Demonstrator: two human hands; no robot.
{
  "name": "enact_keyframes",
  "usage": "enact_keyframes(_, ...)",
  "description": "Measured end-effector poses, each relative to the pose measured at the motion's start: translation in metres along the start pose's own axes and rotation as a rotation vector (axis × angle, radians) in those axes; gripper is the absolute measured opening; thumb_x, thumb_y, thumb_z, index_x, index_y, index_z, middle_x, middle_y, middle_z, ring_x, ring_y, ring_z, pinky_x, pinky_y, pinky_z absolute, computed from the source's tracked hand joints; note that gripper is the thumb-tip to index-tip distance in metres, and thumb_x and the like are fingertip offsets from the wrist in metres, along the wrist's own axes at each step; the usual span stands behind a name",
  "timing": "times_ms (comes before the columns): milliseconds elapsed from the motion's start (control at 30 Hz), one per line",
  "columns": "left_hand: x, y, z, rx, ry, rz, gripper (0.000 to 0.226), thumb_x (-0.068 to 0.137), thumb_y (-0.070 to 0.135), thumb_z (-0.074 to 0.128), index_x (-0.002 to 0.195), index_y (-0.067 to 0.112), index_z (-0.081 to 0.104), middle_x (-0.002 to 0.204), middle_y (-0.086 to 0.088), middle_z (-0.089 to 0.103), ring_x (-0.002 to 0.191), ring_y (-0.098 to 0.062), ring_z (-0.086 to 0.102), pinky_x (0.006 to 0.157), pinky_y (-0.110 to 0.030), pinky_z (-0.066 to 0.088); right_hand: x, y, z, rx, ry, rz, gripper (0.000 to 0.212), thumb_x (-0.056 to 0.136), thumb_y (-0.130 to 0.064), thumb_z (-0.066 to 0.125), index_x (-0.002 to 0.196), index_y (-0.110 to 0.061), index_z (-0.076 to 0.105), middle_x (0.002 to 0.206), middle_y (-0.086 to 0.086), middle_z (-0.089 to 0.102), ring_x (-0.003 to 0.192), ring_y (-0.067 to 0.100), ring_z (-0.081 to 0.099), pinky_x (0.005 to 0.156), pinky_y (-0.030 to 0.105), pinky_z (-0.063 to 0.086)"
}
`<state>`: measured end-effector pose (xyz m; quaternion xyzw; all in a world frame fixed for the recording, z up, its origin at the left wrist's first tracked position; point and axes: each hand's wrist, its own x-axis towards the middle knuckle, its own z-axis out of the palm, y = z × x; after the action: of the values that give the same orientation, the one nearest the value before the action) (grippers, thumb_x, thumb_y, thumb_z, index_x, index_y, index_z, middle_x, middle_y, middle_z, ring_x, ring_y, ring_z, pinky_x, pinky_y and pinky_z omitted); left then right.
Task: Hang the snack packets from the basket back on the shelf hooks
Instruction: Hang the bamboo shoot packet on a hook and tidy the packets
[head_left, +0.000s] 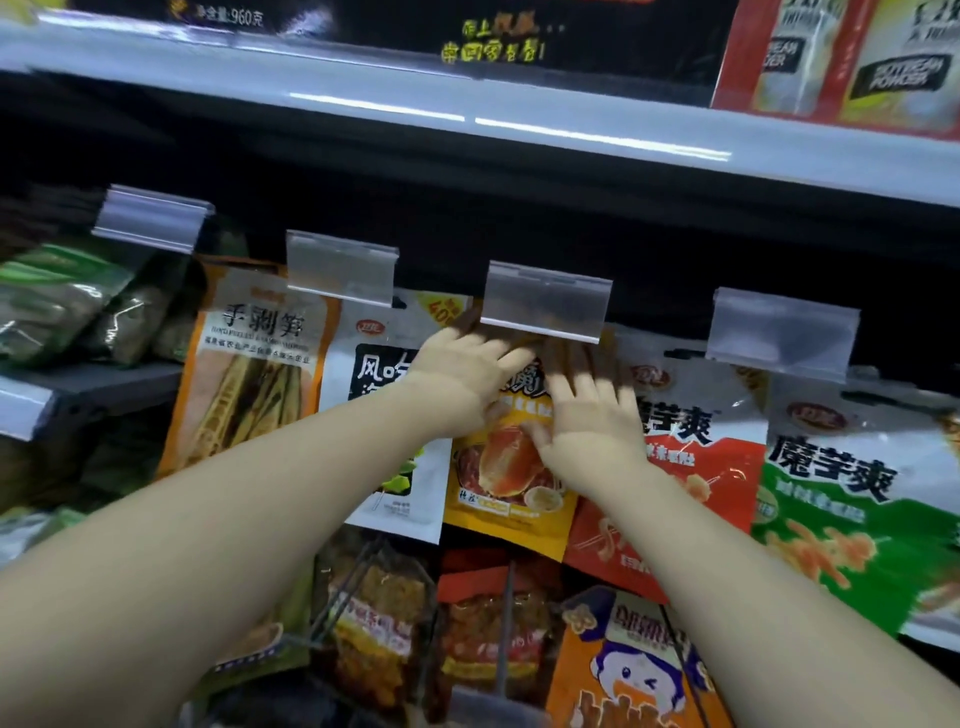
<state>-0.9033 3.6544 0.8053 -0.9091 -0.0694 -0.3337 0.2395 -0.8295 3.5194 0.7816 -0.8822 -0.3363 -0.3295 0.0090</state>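
Both hands are raised to the yellow packet (506, 467), which hangs in a row of packets under a clear price tag holder (545, 301) on the shelf display. The left hand (457, 374) lies on the packet's upper left part, its fingers (511, 358) straight and reaching toward the packet's top edge just below the holder, the thumb down against the packet face. The right hand (587, 415) lies on the upper right part, fingers (576, 364) spread and pointing up to the same edge, thumb on the printed front. The fingertips are blurred and partly in the holder's shadow, so whether they pinch the top edge cannot be told. A white packet (384, 415) hangs just left of the yellow one, a red-and-white packet (691, 441) just right, then a green-and-white packet (852, 499). An orange bamboo-shoot packet (249, 364) hangs further left.
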Motion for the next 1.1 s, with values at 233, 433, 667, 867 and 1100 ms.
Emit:
enact_keyframes(233,0.006,-0.006,0.008,0.022,-0.03,0.018,0.063,0.096,0.052,0.04,0.149,0.031,0.015,0.129,0.0,0.055,0.116,-0.024,0.054,0.08,-0.033,0.038,0.002,-0.002,-0.002,-0.004,-0.063,0.037,0.059,0.093,-0.06,0.037,0.139,-0.023,0.036,0.141,0.003,0.044,0.131,0.027,0.038,0.108,0.041,0.026)
enact_keyframes(433,0.003,-0.01,0.007,-0.054,-0.054,0.012,0.058,0.097,0.052,0.036,0.148,0.03,0.019,0.137,0.0,0.049,0.124,-0.024,0.048,0.095,-0.035,0.035,0.004,-0.005,0.0,0.033,-0.079,0.074,0.059,0.093,-0.059,0.04,0.139,-0.023,0.035,0.138,0.003,0.044,0.129,0.026,0.037,0.105,0.04,0.028)
enact_keyframes(667,-0.043,-0.005,0.038,-0.093,0.031,-0.079,0.072,0.087,0.061,0.045,0.144,0.017,0.039,0.152,-0.006,0.034,0.143,-0.028,0.023,0.118,-0.046,0.01,-0.028,-0.004,0.033,0.126,0.073,0.168,0.083,0.09,-0.058,0.046,0.152,-0.013,0.012,0.157,0.013,0.014,0.145,0.031,0.01,0.119,0.04,0.005)
enact_keyframes(867,-0.094,0.037,0.089,-0.585,0.085,-0.22,0.065,0.086,0.044,0.062,0.141,0.015,0.043,0.138,0.0,0.049,0.124,-0.021,0.05,0.089,-0.031,0.051,-0.058,-0.022,0.063,0.596,0.12,0.344,0.081,0.092,-0.038,0.057,0.153,-0.018,0.007,0.156,0.009,0.015,0.144,0.026,0.015,0.114,0.039,0.024)
enact_keyframes(1100,-0.091,0.05,0.112,-1.128,0.056,-0.644,0.068,0.092,0.039,0.057,0.148,0.012,0.03,0.149,-0.002,0.038,0.139,-0.019,0.033,0.11,-0.033,0.035,-0.047,-0.021,0.076,0.792,0.174,0.492,0.069,0.093,-0.036,0.057,0.151,-0.024,0.02,0.135,0.006,0.052,0.114,0.027,0.056,0.085,0.036,0.05)
